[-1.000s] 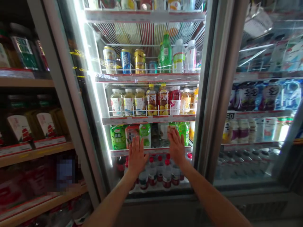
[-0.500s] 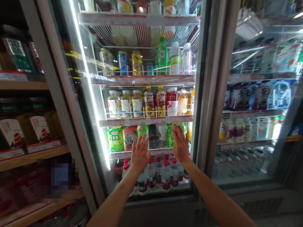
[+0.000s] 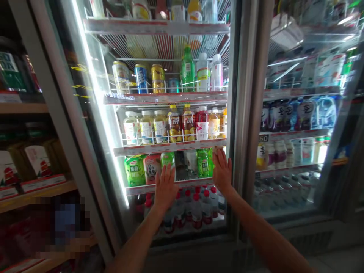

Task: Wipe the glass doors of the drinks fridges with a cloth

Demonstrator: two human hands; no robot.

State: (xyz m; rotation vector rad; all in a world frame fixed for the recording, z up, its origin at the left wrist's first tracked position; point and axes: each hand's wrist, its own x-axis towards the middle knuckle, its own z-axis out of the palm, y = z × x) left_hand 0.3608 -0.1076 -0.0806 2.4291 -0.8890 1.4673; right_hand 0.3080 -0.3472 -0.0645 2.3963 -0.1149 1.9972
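Note:
A glass cooler door [image 3: 183,167] stands in front of me, with lit drink shelves behind it. My left hand [image 3: 165,185] lies flat against the glass, fingers stretched and slightly apart, holding nothing visible. Behind its fingertips is a green-labelled bottle [image 3: 167,158]. Near the door's right edge, my right hand [image 3: 222,172] presses a small pale cloth [image 3: 216,149] to the glass; only a bit of it shows past the fingertips. Just left of that hand, behind the glass, is a green drink bottle [image 3: 203,163].
A metal door frame [image 3: 248,113] runs upright to the right, beside a second drinks cooler [image 3: 295,134]. On the left, a wooden shelf [image 3: 22,108] holds large bottles. Red-capped bottles [image 3: 196,212] stand at the cooler's bottom.
My right hand has slid right across the glass with the cloth, uncovering a green bottle. My left hand stays on the glass at nearly the same spot. The view has shifted slightly.

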